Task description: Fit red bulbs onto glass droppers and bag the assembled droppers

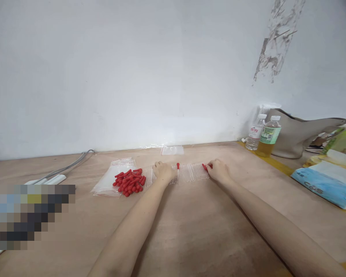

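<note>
A row of thin clear tubes (192, 172) lies side by side on the wooden table. My left hand (163, 172) rests over the left part of the row, fingers slightly bent and apart; their tips are partly hidden. At the right end of the row, my right hand (218, 170) pinches a red rubber bulb (204, 167) between thumb and fingers. Another red bulb (178, 166) sits at the far end of a tube mid-row. Left of my left hand is a pile of red rubber bulbs (129, 182), partly on clear zip bags (109, 179).
A small clear bag (172, 150) lies near the wall. At right stand a water bottle (255, 132), a bottle of yellow drink (269, 136), a grey-brown container (288, 134) and a blue tissue pack (324, 184). A grey cable (82, 156) and a blurred-out patch are at left.
</note>
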A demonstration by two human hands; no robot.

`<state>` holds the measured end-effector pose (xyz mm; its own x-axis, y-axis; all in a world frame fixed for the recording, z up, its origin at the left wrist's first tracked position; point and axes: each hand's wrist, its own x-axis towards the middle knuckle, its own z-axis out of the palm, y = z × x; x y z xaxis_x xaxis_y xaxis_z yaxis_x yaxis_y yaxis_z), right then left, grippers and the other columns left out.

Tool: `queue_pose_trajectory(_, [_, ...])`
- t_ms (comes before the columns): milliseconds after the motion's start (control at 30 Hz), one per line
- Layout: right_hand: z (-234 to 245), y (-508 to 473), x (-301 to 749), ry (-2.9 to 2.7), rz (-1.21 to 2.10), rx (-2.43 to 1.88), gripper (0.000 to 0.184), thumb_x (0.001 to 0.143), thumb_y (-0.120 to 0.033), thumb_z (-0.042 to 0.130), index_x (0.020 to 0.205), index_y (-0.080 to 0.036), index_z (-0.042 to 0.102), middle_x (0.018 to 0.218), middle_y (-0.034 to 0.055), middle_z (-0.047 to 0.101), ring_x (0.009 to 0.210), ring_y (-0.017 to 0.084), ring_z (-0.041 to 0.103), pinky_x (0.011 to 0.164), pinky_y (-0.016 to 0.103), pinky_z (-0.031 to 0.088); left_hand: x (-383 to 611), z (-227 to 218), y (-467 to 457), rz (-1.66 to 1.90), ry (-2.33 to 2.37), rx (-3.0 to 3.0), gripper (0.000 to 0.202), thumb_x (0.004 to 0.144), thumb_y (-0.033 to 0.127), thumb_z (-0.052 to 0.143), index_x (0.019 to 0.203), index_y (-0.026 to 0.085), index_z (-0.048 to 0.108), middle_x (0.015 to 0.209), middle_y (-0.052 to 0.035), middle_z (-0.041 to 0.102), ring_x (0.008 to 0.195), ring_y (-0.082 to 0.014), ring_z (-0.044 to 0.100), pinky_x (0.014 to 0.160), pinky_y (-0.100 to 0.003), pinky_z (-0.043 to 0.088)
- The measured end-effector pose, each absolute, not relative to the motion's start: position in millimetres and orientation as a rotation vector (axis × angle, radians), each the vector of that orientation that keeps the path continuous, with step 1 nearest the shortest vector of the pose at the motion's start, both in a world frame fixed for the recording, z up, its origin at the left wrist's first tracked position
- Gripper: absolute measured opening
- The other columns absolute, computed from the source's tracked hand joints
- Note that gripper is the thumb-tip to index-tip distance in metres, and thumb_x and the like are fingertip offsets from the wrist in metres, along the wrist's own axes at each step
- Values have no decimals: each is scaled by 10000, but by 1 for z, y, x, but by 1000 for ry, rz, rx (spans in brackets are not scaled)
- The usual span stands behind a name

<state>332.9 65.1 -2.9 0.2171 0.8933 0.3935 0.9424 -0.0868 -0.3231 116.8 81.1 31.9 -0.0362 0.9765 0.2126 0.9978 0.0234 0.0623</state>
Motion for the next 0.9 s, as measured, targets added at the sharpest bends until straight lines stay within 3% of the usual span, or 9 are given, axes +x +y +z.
queue_pose_trajectory(200, [-6, 65, 329, -1600, -86, -2005, 214, 743, -250, 468, 669, -173, 653, 817, 93, 630, 743, 188, 569, 600, 260, 368, 108, 32, 87, -379, -2168, -2155, 410, 639, 450, 526, 833, 106, 635, 964, -209, 592, 959, -364, 480, 745, -423, 345])
queue_pose_trajectory(367, [1, 61, 328, -1522, -78, -2016, 214, 756, -284, 465, 756, -177, 651, 891, 118, 603, 832, 220, 546, 647, 295, 378, 98, 42, 75, -480, -2019, -2251, 305, 713, 377, 473, 736, 110, 618, 872, -194, 600, 902, -346, 518, 692, -401, 386])
queue_pose_trajectory(467, [9, 57, 325, -1481, -73, -2011, 214, 763, -308, 467, 805, -184, 637, 940, 122, 583, 910, 242, 514, 702, 327, 369, 85, 42, 54, -561, -1836, -2348, 240, 796, 298, 398, 817, 138, 575, 887, -130, 596, 873, -257, 538, 716, -340, 395])
queue_pose_trajectory(567, [16, 51, 317, -1519, 5, -1915, 206, 792, -295, 436, 810, -182, 606, 873, 89, 611, 857, 218, 539, 726, 337, 362, 68, 30, 34, -618, -1625, -2458, 193, 844, 265, 363, 881, 167, 526, 834, -61, 600, 797, -197, 547, 708, -301, 404])
queue_pose_trajectory(733, [9, 37, 287, -1735, 202, -1414, 218, 798, -247, 451, 980, -165, 541, 890, 64, 614, 833, 166, 556, 721, 280, 404, 43, 2, 19, -820, -1118, -2552, 224, 869, 181, 340, 1018, 180, 507, 874, -53, 608, 841, -188, 534, 771, -327, 411])
queue_pose_trajectory(900, [-2, 18, 254, -1922, 257, -1082, 268, 781, -202, 481, 1037, -189, 561, 901, 68, 568, 842, 171, 534, 755, 319, 425, 42, -9, 15, -839, -1033, -2601, 264, 851, 148, 371, 1066, 195, 518, 892, -53, 607, 828, -181, 537, 780, -330, 421])
